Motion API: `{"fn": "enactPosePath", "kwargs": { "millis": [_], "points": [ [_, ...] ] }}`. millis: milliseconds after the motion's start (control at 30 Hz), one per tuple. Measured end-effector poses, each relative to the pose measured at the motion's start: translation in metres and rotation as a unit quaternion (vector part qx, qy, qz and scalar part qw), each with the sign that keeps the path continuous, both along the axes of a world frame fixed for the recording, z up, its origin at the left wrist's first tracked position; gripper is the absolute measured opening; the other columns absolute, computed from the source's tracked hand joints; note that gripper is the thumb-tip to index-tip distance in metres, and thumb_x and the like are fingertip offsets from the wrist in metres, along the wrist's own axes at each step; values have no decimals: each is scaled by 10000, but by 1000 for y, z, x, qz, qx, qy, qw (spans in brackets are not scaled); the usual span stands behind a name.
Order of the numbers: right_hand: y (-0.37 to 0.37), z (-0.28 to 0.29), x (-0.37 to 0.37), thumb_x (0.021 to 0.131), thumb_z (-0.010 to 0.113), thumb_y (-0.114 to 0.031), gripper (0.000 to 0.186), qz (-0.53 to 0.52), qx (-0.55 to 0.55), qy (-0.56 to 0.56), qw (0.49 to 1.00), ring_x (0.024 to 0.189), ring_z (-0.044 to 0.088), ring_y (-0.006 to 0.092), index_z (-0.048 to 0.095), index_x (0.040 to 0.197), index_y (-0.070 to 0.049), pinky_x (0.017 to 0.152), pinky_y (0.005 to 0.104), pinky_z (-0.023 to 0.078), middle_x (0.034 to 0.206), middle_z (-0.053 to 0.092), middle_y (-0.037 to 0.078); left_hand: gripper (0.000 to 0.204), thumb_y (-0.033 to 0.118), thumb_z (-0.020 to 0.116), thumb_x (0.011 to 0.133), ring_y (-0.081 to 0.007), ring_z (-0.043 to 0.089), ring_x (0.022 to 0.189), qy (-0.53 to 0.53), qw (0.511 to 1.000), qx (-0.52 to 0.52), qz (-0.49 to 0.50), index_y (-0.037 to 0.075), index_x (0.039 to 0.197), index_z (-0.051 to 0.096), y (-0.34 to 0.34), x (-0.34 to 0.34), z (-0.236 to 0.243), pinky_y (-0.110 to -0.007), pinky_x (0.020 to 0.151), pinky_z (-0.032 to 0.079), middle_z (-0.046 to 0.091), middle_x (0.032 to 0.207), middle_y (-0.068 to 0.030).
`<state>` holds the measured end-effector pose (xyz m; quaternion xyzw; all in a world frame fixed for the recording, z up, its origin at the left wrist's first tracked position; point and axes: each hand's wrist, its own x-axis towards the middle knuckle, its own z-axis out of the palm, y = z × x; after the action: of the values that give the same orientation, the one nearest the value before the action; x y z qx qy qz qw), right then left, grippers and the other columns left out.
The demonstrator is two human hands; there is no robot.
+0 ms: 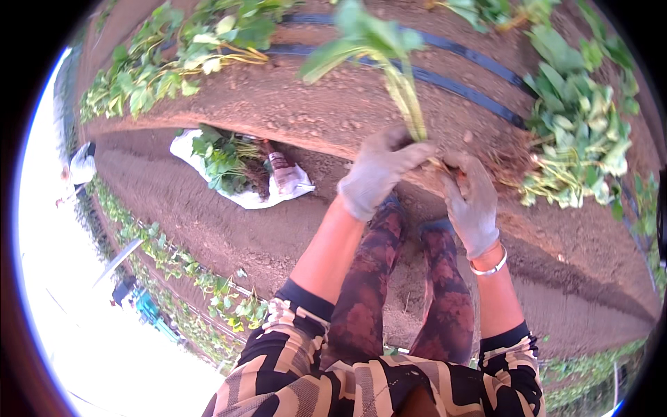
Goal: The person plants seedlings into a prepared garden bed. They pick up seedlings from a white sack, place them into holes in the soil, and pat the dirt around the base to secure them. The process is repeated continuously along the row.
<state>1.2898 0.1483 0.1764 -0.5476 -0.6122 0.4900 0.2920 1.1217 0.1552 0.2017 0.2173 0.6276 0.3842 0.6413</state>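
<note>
My left hand [381, 172], in a pale grey glove, is closed round the pale green stems of a leafy seedling [406, 90] held upright above the soil bed. Just to its right my right hand [469, 198], gloved alike, has its fingers curled on the thin lower end of the same plant, partly hidden by the fingers. Behind and beside the right hand, a pile of seedlings [577, 146] with tangled brown roots [507, 160] lies on the bed. To the left, a white sack [253, 198] in the furrow holds more leafy plants [219, 156] and a brown-and-white package [281, 167].
Two black drip lines [458, 94] run along the raised bed [243, 94]. Leafy plants [160, 62] lie at its upper left. More planted rows [180, 264] run behind me. A blurry figure [82, 167] and teal equipment [149, 309] appear at the bright left rim.
</note>
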Motion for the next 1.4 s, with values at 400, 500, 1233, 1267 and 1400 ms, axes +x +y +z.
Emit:
{"fn": "enactPosePath", "kwargs": {
  "millis": [400, 500, 1233, 1267, 1400],
  "points": [
    [111, -77, -260, 951, 437, -228, 348, 336, 121, -295, 886, 1202, 467, 318, 520, 1232, -40, 1004, 422, 366, 1312, 507, 138, 231, 129, 614, 915, -125, 607, 810, 126, 938, 108, 305, -4, 1104, 593, -23, -189, -42, -261, 737, 515, 616, 925, -47],
    [108, -92, -268, 955, 431, -271, 400, 325, 123, -322, 881, 1241, 435, 296, 467, 1293, -59, 1012, 424, 347, 1342, 478, 140, 195, 126, 635, 896, -106, 603, 799, 143, 943, 65, 295, 22, 1061, 627, -14, -202, -51, -236, 714, 496, 631, 883, -23],
    [140, -90, -242, 945, 442, -449, 480, 369, 52, -301, 878, 1009, 598, 356, 597, 1130, -33, 867, 418, 468, 1103, 621, 200, 266, 337, 639, 834, -305, 522, 1125, 622, 775, 93, -62, 147, 1010, 703, 64, -218, -137, -402, 1041, 335, 630, 1125, -109],
    [143, -83, -239, 953, 433, -423, 446, 322, 56, -296, 898, 1007, 601, 348, 600, 1130, -48, 866, 422, 473, 1091, 624, 189, 271, 359, 634, 830, -312, 512, 1134, 626, 772, 78, -74, 164, 1003, 709, 64, -216, -136, -408, 1048, 323, 625, 1136, -109],
    [160, -96, -224, 965, 417, -303, 339, 236, 207, -380, 870, 877, 643, 322, 582, 1162, -81, 803, 428, 512, 998, 648, 156, 312, 369, 637, 825, -301, 481, 1176, 523, 851, 44, -19, 101, 969, 709, 79, -195, -136, -399, 1049, 313, 631, 1111, -112]
  ]
}}
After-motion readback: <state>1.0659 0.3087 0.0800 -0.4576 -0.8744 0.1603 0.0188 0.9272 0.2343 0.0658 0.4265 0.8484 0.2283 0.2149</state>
